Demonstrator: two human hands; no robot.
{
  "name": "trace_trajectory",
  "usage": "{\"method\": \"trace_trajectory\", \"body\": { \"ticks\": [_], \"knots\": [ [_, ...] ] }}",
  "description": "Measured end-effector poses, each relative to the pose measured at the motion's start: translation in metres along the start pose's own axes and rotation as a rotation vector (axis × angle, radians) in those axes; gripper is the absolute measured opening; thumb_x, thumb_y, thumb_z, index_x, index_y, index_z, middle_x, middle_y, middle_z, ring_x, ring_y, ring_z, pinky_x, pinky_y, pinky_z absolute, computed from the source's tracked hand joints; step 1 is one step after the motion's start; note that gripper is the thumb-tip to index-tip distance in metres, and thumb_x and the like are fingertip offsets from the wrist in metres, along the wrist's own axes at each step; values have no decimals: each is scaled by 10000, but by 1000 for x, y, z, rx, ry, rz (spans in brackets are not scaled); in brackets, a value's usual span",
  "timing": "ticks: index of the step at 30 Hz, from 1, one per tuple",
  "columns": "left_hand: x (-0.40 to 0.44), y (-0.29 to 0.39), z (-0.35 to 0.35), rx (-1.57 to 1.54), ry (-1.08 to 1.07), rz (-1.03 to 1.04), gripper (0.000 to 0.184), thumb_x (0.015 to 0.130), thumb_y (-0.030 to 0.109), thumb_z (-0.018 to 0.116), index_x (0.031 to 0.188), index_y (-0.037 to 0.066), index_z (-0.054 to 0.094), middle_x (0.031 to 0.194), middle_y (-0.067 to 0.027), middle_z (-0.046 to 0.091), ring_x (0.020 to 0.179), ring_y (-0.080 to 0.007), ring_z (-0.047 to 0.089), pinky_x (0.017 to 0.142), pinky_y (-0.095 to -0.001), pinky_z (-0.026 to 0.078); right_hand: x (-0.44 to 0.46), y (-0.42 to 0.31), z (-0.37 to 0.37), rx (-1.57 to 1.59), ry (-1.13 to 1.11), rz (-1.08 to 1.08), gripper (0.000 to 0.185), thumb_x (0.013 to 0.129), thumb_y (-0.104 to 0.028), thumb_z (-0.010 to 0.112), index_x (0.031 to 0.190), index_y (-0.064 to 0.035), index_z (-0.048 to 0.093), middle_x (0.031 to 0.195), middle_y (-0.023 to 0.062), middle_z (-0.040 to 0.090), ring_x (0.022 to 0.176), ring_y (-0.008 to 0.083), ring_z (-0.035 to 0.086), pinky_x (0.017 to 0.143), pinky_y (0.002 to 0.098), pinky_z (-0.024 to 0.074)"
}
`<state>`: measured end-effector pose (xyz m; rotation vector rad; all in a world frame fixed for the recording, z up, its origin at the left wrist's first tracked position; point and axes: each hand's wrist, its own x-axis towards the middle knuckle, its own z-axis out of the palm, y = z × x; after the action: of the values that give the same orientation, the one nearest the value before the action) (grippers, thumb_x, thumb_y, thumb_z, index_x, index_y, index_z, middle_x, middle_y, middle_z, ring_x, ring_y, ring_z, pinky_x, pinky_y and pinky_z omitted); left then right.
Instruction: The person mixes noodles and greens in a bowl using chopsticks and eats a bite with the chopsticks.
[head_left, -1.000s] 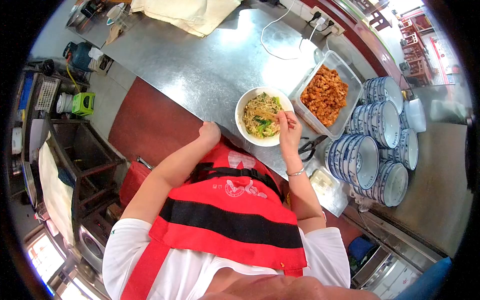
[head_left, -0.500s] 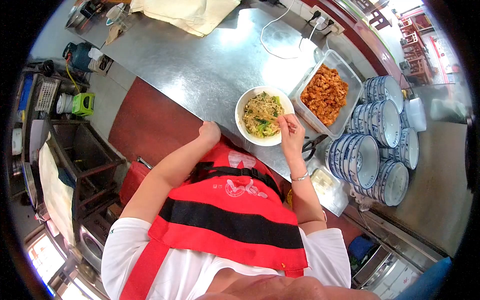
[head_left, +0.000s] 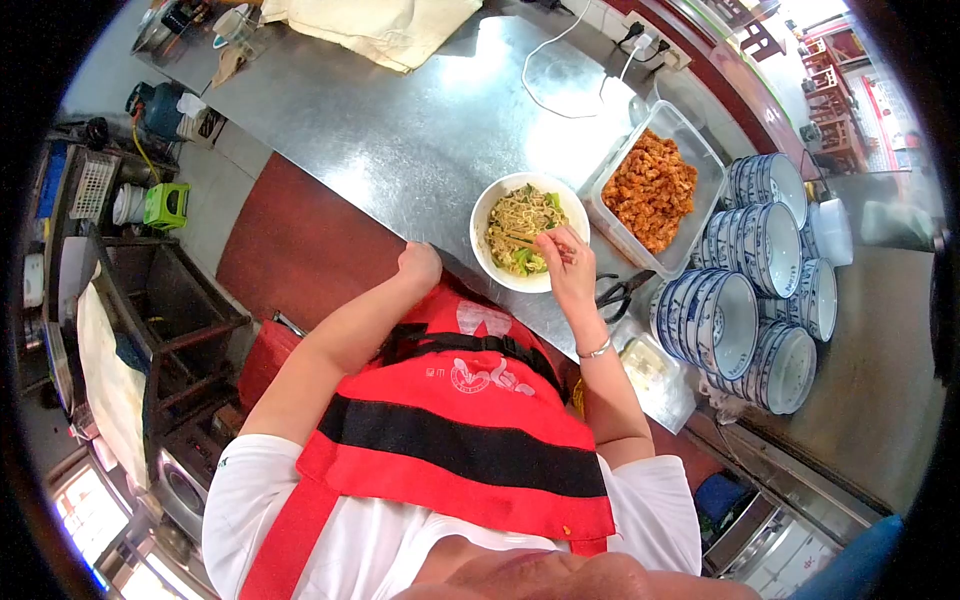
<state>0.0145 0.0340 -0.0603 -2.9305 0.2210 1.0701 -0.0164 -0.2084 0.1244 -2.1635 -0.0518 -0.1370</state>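
Observation:
A white bowl (head_left: 481,232) of noodles (head_left: 520,222) with green leaves stands near the front edge of the steel table. My right hand (head_left: 568,265) is over the bowl's right side, closed on a pair of chopsticks (head_left: 522,239) whose tips lie among the noodles. At the table's front edge, left of the bowl, my left hand (head_left: 421,262) is curled into a fist, with its fingers partly hidden from above; nothing shows in it. Just right of my right hand lie black-handled scissors (head_left: 622,292).
A clear plastic tub (head_left: 628,243) of reddish-brown chunky food (head_left: 652,190) stands behind the bowl to the right. Beside it are several stacks of blue-and-white bowls (head_left: 735,320). A white cable (head_left: 530,85) and beige cloth (head_left: 385,30) lie farther back on the steel table (head_left: 400,130).
My right hand has shifted slightly left and down over the bowl, and the chopsticks now lie more to the left in the noodles. My left hand has stayed in place.

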Motion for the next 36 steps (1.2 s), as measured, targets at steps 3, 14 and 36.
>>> {"method": "trace_trajectory", "body": {
  "ticks": [3,14,36],
  "knots": [
    [3,-1,7,-73,35,-76,265,832,149,522,1023,11,641,1092,-203,585,962,-306,614,702,-380,540,-2,8,4,97,39,57,154,848,-137,585,825,15,595,732,104,561,638,207,543,589,284,424],
    [-18,9,-19,-35,27,-100,270,826,154,537,1030,15,646,1105,-145,592,1015,-293,575,685,-392,542,-4,8,-9,155,58,149,184,877,-106,532,788,47,581,731,39,564,661,92,516,616,233,410],
    [-19,4,-19,-186,103,20,239,816,162,516,939,14,658,959,-200,636,924,-339,621,768,-415,515,-2,-6,-10,419,82,144,155,876,-109,561,815,30,593,743,13,544,669,66,503,595,217,423]
  ]
}}
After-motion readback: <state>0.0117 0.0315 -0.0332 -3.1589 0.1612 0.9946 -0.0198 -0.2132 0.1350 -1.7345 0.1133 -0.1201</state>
